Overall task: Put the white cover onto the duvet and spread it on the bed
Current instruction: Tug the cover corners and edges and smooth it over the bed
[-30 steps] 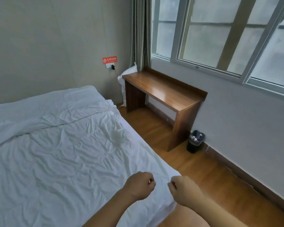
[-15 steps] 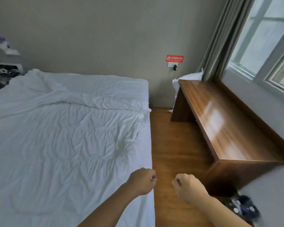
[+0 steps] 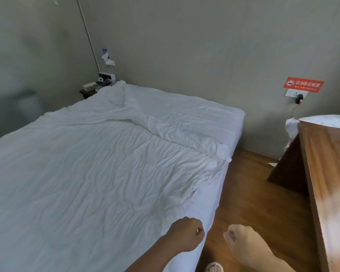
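Observation:
The white covered duvet (image 3: pixel 98 173) lies spread and wrinkled over most of the bed (image 3: pixel 238 126). Its far edge is folded back in a ridge near the head end, where bare white sheet shows. My left hand (image 3: pixel 186 234) hovers as a curled fist over the duvet's near right edge. My right hand (image 3: pixel 241 240) is also curled into a fist, over the wooden floor just right of the bed. No fabric shows in either fist.
A wooden desk (image 3: pixel 330 173) stands close on the right, with a white pillow (image 3: pixel 322 120) behind its far end. A narrow strip of floor (image 3: pixel 247 193) runs between bed and desk. A cluttered nightstand (image 3: pixel 96 86) sits at the far corner. A wall socket (image 3: pixel 295 94) has a plug in it.
The view has swung left, from the window and desk toward the bed's head end. Both fists stayed low in front of me, now off the duvet's corner.

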`<state>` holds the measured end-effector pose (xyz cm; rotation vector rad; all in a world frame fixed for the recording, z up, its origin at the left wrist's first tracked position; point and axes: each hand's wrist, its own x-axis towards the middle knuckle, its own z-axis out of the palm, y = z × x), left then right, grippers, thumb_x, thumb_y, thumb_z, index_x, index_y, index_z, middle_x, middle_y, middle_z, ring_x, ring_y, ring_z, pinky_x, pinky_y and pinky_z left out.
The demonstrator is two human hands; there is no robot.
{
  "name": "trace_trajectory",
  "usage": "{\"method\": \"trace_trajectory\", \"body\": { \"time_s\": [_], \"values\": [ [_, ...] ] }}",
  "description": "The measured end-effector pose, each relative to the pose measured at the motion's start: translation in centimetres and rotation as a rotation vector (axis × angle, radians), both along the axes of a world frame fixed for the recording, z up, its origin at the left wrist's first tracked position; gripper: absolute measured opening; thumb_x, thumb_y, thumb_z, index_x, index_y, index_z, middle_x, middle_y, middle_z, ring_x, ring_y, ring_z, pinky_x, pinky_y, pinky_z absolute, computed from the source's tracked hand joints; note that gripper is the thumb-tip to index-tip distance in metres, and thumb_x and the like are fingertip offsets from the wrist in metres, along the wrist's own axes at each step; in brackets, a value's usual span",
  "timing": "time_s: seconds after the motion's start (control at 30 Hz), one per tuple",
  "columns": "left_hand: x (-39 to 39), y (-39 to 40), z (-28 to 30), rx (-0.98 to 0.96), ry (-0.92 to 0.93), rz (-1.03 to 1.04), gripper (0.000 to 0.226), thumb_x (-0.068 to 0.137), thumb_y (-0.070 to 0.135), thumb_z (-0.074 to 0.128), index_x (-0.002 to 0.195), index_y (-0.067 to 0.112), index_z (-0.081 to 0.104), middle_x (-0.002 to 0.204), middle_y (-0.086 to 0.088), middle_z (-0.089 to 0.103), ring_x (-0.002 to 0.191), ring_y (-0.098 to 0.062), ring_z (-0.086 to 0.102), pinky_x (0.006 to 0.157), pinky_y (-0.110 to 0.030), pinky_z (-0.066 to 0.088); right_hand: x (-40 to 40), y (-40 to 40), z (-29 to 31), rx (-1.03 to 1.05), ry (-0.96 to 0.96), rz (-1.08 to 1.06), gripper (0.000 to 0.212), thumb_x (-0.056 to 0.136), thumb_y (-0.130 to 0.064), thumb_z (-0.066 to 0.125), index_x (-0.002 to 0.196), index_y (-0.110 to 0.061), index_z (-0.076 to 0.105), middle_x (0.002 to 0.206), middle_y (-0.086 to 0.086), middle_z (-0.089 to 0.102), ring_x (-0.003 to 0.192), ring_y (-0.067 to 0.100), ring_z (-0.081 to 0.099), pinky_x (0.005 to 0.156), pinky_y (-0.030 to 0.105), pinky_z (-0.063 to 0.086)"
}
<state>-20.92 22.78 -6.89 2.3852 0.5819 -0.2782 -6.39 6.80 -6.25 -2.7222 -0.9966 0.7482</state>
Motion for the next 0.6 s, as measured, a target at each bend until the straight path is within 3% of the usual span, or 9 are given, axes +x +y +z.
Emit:
{"method": "trace_trajectory", "body": {
  "time_s": [0.2,0.3,0.4,0.43,0.5,0.53,0.6],
  "values": [
    [14.7,7.2,-2.3,0.027,0.029,0.067,0.032,0.101,0.031,0.043,0.107,0.013,0.068,0.105,-0.004,0.071,0.084,-0.022,0.061,0.072,-0.034,0.048,17.4,9.1,-1.1,-0.049,-0.009,0.233,0.027,0.100,-0.043,0.048,0.092,-0.024,0.066,0.088,-0.011,0.068,0.085,0.011,0.067,0.082,0.030,0.056],
    [20.7,11.4,-1.9,0.025,0.051,0.145,0.031,0.099,0.032,0.041,0.101,0.013,0.066,0.101,-0.005,0.071,0.088,-0.028,0.064,0.078,-0.040,0.053,24.4,14.6,-0.9,0.002,-0.004,0.324,0.028,0.102,-0.040,0.045,0.079,-0.025,0.053,0.084,-0.010,0.061,0.079,0.011,0.059,0.070,0.027,0.047],
    [25.8,15.4,-1.9,0.012,0.081,0.257,0.032,0.099,0.037,0.043,0.110,0.018,0.066,0.113,-0.002,0.070,0.102,-0.027,0.064,0.089,-0.042,0.053,30.8,19.9,-2.4,0.012,-0.005,0.416,0.026,0.100,-0.041,0.049,0.079,-0.029,0.041,0.077,-0.013,0.049,0.079,0.009,0.053,0.073,0.024,0.044],
    [27.4,16.6,-2.2,-0.010,0.088,0.306,0.032,0.100,0.038,0.044,0.117,0.020,0.065,0.120,-0.002,0.067,0.110,-0.026,0.062,0.094,-0.041,0.051,32.8,21.9,-3.7,0.035,-0.069,0.466,0.029,0.094,-0.045,0.058,0.081,-0.030,0.037,0.074,-0.013,0.045,0.075,0.007,0.051,0.070,0.023,0.045],
    [30.6,19.3,-3.9,-0.057,0.090,0.408,0.038,0.101,0.041,0.046,0.133,0.024,0.057,0.137,-0.001,0.058,0.125,-0.022,0.054,0.104,-0.036,0.044,37.0,26.4,-6.9,0.062,-0.170,0.622,0.060,0.063,-0.057,0.083,0.085,-0.035,0.032,0.068,-0.014,0.030,0.058,0.005,0.046,0.052,0.019,0.035],
    [32.2,20.7,-5.2,-0.073,0.089,0.468,0.042,0.102,0.040,0.047,0.140,0.025,0.052,0.145,0.000,0.051,0.131,-0.021,0.049,0.108,-0.035,0.040,38.8,29.0,-8.7,0.034,-0.195,0.671,0.066,0.050,-0.056,0.090,0.088,-0.037,0.039,0.071,-0.014,0.031,0.057,0.007,0.047,0.047,0.021,0.032],
    [35.7,23.7,-8.9,-0.083,0.096,0.582,0.050,0.102,0.036,0.047,0.151,0.026,0.039,0.159,0.001,0.033,0.141,-0.023,0.038,0.114,-0.037,0.035,41.8,33.7,-12.6,0.018,-0.270,0.752,0.068,0.030,-0.039,0.099,0.088,-0.032,0.065,0.082,-0.004,0.052,0.064,0.020,0.057,0.043,0.032,0.041]
  ]
}}
